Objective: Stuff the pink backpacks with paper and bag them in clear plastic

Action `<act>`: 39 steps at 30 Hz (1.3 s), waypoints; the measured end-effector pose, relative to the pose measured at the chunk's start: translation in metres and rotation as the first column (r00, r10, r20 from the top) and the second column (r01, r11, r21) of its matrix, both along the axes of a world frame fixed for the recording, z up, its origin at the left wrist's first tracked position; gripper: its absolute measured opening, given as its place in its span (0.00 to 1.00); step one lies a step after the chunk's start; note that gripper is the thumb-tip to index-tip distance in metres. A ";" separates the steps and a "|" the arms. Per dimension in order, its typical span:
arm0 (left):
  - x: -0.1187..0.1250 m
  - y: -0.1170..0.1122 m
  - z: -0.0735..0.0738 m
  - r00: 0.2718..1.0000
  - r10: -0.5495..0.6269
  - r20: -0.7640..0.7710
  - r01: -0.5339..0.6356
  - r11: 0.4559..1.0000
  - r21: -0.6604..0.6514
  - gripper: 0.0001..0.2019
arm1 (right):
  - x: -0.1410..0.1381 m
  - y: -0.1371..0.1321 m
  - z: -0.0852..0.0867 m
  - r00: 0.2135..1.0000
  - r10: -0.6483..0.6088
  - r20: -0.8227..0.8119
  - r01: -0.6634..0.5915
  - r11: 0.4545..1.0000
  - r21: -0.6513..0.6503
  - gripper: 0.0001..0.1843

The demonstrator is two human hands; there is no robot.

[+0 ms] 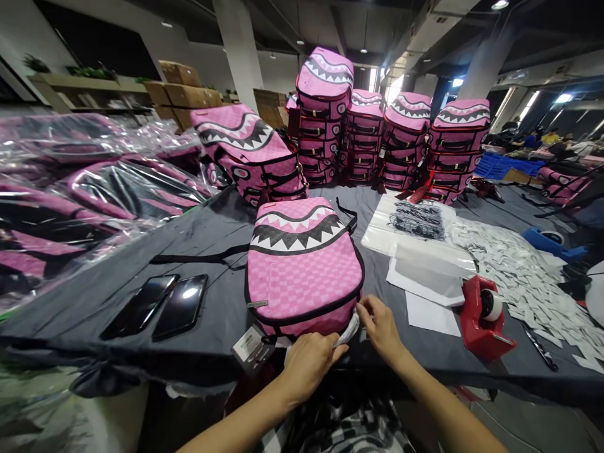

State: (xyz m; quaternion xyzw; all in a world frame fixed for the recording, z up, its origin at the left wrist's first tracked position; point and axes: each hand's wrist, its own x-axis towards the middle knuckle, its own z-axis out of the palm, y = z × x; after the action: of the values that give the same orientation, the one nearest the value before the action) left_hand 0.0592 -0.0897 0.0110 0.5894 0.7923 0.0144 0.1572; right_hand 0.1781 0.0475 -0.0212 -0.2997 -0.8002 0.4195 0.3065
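Note:
A pink checkered backpack [306, 277] with a black-and-white shark-tooth band lies in front of me, its near end towards my body. By its near right corner is a crumpled strip of whitish paper or plastic [348, 331]. My left hand [314, 362] is closed over the lower end of that strip, against the backpack's near edge. With thumb and fingers pinched, my right hand [381, 328] holds the strip's upper end beside the bag. A printed hang tag [250, 346] dangles at the near left corner.
Two phones [182, 306] lie to the left. On the right are a red tape dispenser [486, 321], white sheets [431, 311], a pen [541, 349] and a heap of small white packets [514, 264]. Stacked pink backpacks [323, 119] stand behind; plastic-wrapped ones [132, 182] lie left.

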 end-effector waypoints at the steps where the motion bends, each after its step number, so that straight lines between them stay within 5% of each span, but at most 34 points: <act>1: 0.000 0.001 0.000 1.000 0.007 0.007 -0.007 1.000 0.002 0.16 | -0.001 -0.002 -0.007 0.992 -0.036 -0.118 0.006 0.969 -0.245 0.20; 3: 0.002 0.003 0.000 1.000 0.019 0.024 -0.019 1.000 0.003 0.15 | -0.006 -0.009 -0.017 0.949 -0.170 -0.266 -0.038 0.775 -0.631 0.30; 5: 0.003 0.005 0.000 0.999 0.028 0.039 -0.028 1.000 0.003 0.14 | -0.012 -0.015 -0.020 0.898 -0.297 -0.324 -0.084 0.608 -0.789 0.36; 6: 0.004 0.006 0.000 0.999 0.032 0.042 -0.032 0.999 0.003 0.14 | -0.014 -0.017 -0.020 0.880 -0.330 -0.341 -0.097 0.577 -0.811 0.36; 8: 0.005 0.007 0.000 0.999 0.034 0.036 -0.034 0.999 0.006 0.14 | -0.016 -0.018 -0.017 0.876 -0.334 -0.349 -0.088 0.601 -0.795 0.36; 11: 0.006 0.007 -0.004 0.999 0.030 -0.013 -0.030 0.999 0.012 0.14 | -0.017 -0.016 -0.015 0.911 -0.276 -0.308 -0.013 0.726 -0.688 0.36; 13: 0.006 0.007 -0.007 0.998 0.027 -0.054 -0.025 0.999 0.024 0.14 | -0.020 -0.014 -0.019 0.912 -0.283 -0.296 0.027 0.763 -0.646 0.37; 17: 0.005 0.006 -0.014 0.996 0.015 -0.086 -0.010 0.998 0.054 0.12 | -0.030 -0.014 -0.032 0.868 -0.359 -0.342 -0.009 0.679 -0.735 0.37; 20: 0.002 0.005 -0.021 0.993 0.010 -0.115 0.003 0.993 0.118 0.11 | -0.026 -0.011 -0.033 0.891 -0.336 -0.304 0.023 0.703 -0.710 0.34; 23: 0.001 0.006 -0.033 0.987 -0.022 -0.161 0.062 0.968 0.244 0.11 | -0.006 -0.003 -0.022 0.893 -0.305 -0.332 0.133 0.882 -0.452 0.25; 25: 0.000 0.007 -0.043 0.976 -0.066 -0.207 0.146 0.904 0.401 0.12 | 0.007 0.002 -0.012 0.942 -0.041 -0.333 0.054 0.998 0.029 0.16; 26: -0.002 0.008 -0.046 0.967 -0.102 -0.235 0.209 0.846 0.491 0.13 | 0.012 0.004 -0.008 0.960 0.156 -0.234 -0.078 0.947 0.312 0.13; 27: -0.004 0.007 -0.049 0.951 -0.147 -0.272 0.283 0.768 0.575 0.14 | 0.015 0.005 -0.004 0.944 0.321 -0.074 -0.236 0.817 0.527 0.13; 29: -0.015 0.002 -0.051 0.896 -0.241 -0.373 0.441 0.594 0.674 0.14 | 0.016 0.009 0.000 0.866 0.449 0.218 -0.460 0.549 0.697 0.15; 30: -0.024 -0.003 -0.052 0.862 -0.274 -0.427 0.505 0.534 0.678 0.13 | 0.015 0.011 0.000 0.848 0.438 0.297 -0.500 0.476 0.724 0.16; 32: -0.047 -0.018 -0.056 0.812 -0.299 -0.501 0.581 0.501 0.642 0.10 | 0.013 0.015 0.001 0.850 0.399 0.344 -0.506 0.436 0.744 0.16; 35: -0.079 -0.044 -0.072 0.824 -0.214 -0.524 0.549 0.531 0.646 0.17 | 0.011 0.020 0.001 0.858 0.392 0.330 -0.489 0.431 0.759 0.15; 39: -0.085 -0.063 -0.090 0.852 -0.051 -0.521 0.470 0.511 0.720 0.24 | 0.009 0.020 -0.005 0.890 0.369 0.267 -0.421 0.442 0.792 0.14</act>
State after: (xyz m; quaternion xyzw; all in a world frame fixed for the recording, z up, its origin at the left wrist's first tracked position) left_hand -0.0257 -0.1530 -0.0789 0.6948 0.6027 0.2281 -0.3193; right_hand 0.1875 0.0676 -0.0266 0.0657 -0.9560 0.0398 0.2830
